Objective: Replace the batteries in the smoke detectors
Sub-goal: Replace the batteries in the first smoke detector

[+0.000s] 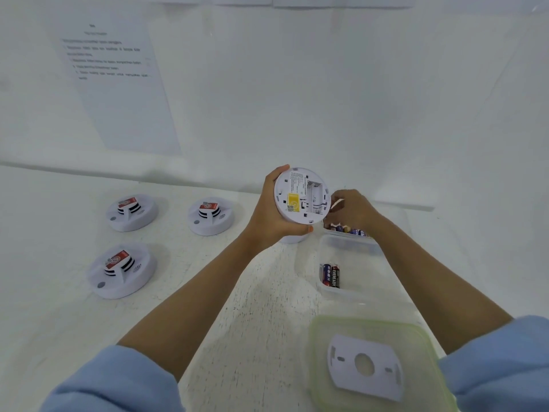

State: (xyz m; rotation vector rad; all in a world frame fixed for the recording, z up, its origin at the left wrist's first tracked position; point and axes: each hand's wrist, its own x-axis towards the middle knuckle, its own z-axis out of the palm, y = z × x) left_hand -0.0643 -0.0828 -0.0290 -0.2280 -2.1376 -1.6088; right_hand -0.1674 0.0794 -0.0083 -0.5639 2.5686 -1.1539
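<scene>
- White table (208, 307) set against a white wall (326, 99). A printed sheet (118, 84) is fixed to the wall at the left, and I cannot read its text.
- Open smoke detector (301, 196): lifted clear of the surface above the middle of the far edge, with its back turned to my camera. Its battery compartment (315, 195) is uncovered, and I see no cells in it.
- Left hand (267, 215): grips the open smoke detector by its rim, fingers curled over the top and thumb under the bottom.
- Right hand (353, 212): just right of the detector, fingers curled down into the far container (338, 233). I cannot tell whether they pinch a battery.
- Loose batteries (353, 231): in the far container, near the far right corner.
- Near container (323, 289): clear plastic, along the right edge, touching the far one. Two batteries (330, 275) lie side by side against its left wall.
- Green-rimmed lid (318, 352): at the near right corner, carrying a white mounting plate (341, 379) that lies flat.
- Far-left smoke detector (131, 212), far-middle smoke detector (210, 217) and near-left smoke detector (121, 270): face up on the left half of the surface, well apart, each with a red label on top.
- Light blue sleeves (113, 382) cover both upper forearms.
</scene>
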